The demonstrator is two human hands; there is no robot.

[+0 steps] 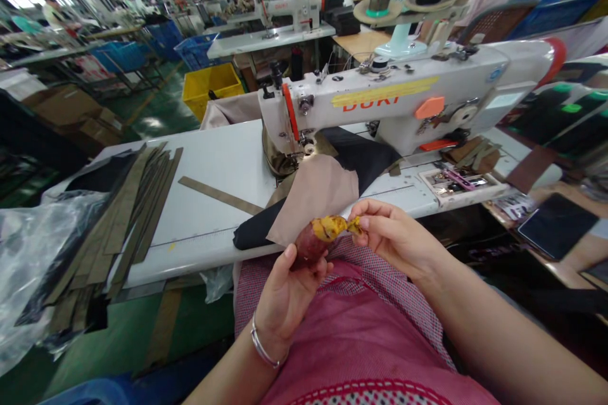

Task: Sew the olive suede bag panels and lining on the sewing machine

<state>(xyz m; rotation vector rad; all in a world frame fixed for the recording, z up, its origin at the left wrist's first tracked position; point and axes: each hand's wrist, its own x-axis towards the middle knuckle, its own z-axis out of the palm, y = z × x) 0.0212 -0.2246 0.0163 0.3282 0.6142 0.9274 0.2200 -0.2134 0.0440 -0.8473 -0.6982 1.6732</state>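
A partly peeled sweet potato (313, 245), red-skinned with yellow flesh bare at its upper end, rests in my left hand (291, 288), whose fingers wrap round it from below. My right hand (387, 233) pinches a small yellow piece (354, 225) at the tip of that bare end; whether the piece is peel or flesh, I cannot tell. Both hands are above my lap, in front of the table edge. Just beyond them, beige fabric (319, 193) and dark fabric (256, 228) lie under the head of a white sewing machine (342, 95).
Olive fabric strips (128, 221) are piled at the table's left, with one loose strip (218, 195) nearer the machine. A small tray of tools (463, 183) sits at the right. A yellow crate (211, 90) stands behind the table. Other people work in the background.
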